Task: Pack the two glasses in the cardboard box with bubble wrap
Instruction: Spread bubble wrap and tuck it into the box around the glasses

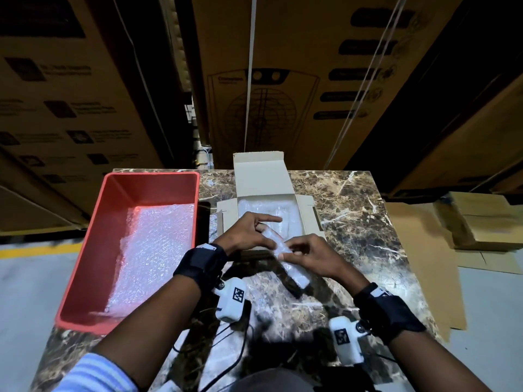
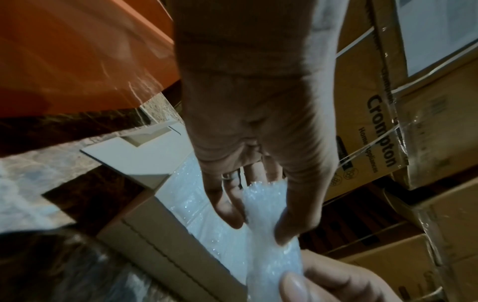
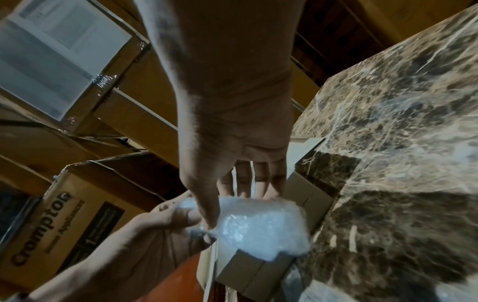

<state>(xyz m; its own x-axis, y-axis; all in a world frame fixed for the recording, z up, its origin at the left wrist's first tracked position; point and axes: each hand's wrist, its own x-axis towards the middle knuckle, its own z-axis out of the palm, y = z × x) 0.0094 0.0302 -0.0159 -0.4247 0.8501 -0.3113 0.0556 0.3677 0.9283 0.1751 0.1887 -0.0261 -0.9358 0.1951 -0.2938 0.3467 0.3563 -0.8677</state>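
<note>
Both hands hold a long bubble-wrapped bundle [image 1: 285, 257] just above the near edge of the open cardboard box [image 1: 307, 212]. My left hand [image 1: 261, 233] grips its far end between thumb and fingers, the index finger pointing over the box. My right hand [image 1: 295, 250] pinches its middle. The left wrist view shows the bundle [image 2: 271, 245] under my left hand [image 2: 258, 214]. In the right wrist view my right hand [image 3: 227, 206] pinches the wrap [image 3: 264, 226]. More bubble wrap [image 1: 266, 207] fills the box. What the wrap encloses is hidden.
A red plastic bin [image 1: 152, 176] holding a bubble wrap sheet [image 1: 152, 250] stands left of the box on the marble table [image 1: 353, 222]. Flattened cardboard [image 1: 424, 250] lies off the table's right side. Large stacked cartons [image 1: 283, 66] rise behind the table.
</note>
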